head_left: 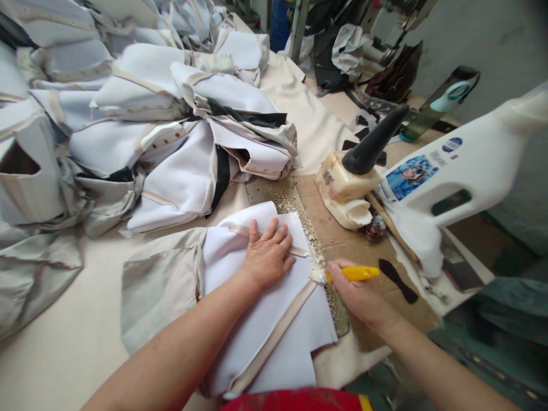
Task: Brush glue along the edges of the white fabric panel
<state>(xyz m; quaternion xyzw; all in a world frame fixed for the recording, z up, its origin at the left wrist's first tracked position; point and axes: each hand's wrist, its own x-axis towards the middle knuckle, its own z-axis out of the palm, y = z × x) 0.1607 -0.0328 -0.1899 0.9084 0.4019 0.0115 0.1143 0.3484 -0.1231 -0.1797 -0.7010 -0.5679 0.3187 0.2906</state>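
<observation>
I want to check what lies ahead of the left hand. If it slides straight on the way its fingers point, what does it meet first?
The left hand lies flat on the white fabric piece, fingers pointing up and slightly right. Straight on, it would probably first cross that piece's far edge onto the glue-speckled board, then reach the fabric pile; depth is unclear.

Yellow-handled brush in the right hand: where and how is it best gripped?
Probably by the bare rear half of the yellow-handled brush, coming from the right. The handle lies nearly level, its bristle end points left at the white fabric piece with beige tape, and the right hand already wraps it there. The left hand presses the fabric flat.
</observation>
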